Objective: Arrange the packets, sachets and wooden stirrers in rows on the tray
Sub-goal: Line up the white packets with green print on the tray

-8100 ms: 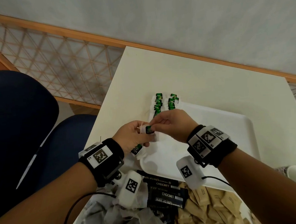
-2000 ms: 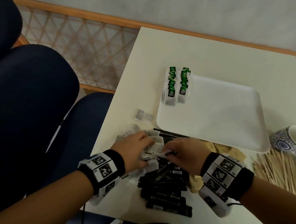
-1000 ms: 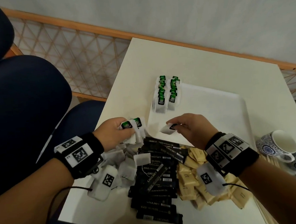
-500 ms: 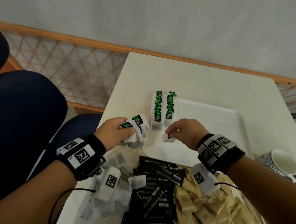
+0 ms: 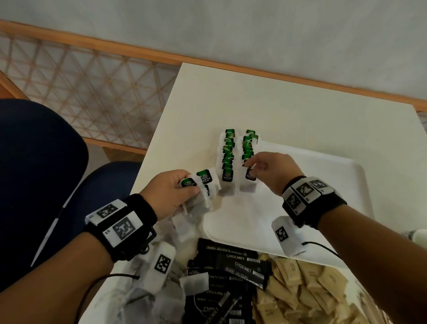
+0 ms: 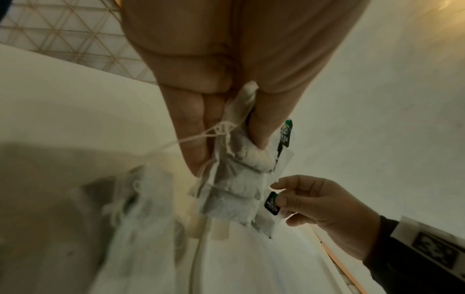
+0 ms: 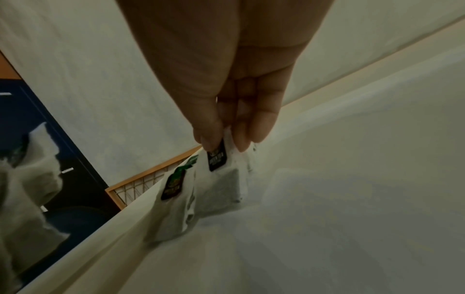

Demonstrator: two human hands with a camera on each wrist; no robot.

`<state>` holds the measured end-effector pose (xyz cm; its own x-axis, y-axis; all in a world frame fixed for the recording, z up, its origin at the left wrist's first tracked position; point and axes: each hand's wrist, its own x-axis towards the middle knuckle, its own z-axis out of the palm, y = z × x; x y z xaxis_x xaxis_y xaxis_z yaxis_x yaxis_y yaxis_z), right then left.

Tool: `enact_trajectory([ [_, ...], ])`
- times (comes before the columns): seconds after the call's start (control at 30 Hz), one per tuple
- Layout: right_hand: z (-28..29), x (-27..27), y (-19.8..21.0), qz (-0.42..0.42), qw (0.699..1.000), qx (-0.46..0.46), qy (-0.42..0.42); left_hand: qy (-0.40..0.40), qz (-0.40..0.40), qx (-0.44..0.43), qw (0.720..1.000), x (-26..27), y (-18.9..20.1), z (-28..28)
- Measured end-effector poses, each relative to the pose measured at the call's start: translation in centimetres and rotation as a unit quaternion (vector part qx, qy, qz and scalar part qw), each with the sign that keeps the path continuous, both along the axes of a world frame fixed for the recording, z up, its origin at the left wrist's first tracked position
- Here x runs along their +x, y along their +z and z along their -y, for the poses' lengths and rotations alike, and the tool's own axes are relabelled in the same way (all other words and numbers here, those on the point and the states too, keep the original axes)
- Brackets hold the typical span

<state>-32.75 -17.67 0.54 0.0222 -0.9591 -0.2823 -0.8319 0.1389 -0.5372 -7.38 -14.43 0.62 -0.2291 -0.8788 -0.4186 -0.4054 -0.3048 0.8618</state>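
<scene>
Both hands are now up at the tray (image 5: 340, 178), having come away from the messy pile near the person. The right hand (image 5: 271, 173) is pinching one green tea bag (image 7: 224, 175) by its top edge between thumb and fingertips (image 7: 241, 139), and is setting it at the near end of the right row of tea bags (image 5: 248, 154). The left hand (image 5: 169, 195) is curling around a small bunch of tea bags (image 5: 204, 185), just beside the left row of tea bags (image 5: 227, 155).

These bags are looking very light, soft and floppy, with thin strings (image 6: 201, 135) that could be getting tangled. Taking one by its stiff top seam or paper tag seems the best way to be holding it.

Only the two rows are lying on the white tray, along its left edge. Black Chocmet sachets (image 5: 229, 264), brown packets (image 5: 305, 294) and loose tea bags (image 5: 142, 308) are lying in heaps on the table (image 5: 254, 103) below the tray.
</scene>
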Motion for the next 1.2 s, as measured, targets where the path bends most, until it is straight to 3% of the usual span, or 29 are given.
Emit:
enact_trajectory([
  [0.27,-2.2,-0.5,-0.1,-0.022,0.993,-0.103,0.05,-0.001,-0.007,-0.001,1.0,-0.2,0.0,-0.1],
  [0.4,-4.6,0.1,-0.9,-0.055,0.986,0.007,0.158,0.006,-0.01,-0.01,1.0,0.2,0.3,-0.2],
  [0.47,-5.0,0.3,-1.5,-0.066,0.98,0.019,0.186,0.012,-0.011,-0.012,1.0,0.4,0.5,-0.2],
  [0.87,-4.6,3.4,-1.8,-0.044,0.974,-0.02,0.223,-0.009,0.006,-0.016,1.0,0.4,0.2,0.0],
  [1.2,-5.4,0.9,-2.4,-0.035,0.987,0.004,0.154,-0.056,0.024,-0.017,0.998,-0.5,-0.2,-0.1],
])
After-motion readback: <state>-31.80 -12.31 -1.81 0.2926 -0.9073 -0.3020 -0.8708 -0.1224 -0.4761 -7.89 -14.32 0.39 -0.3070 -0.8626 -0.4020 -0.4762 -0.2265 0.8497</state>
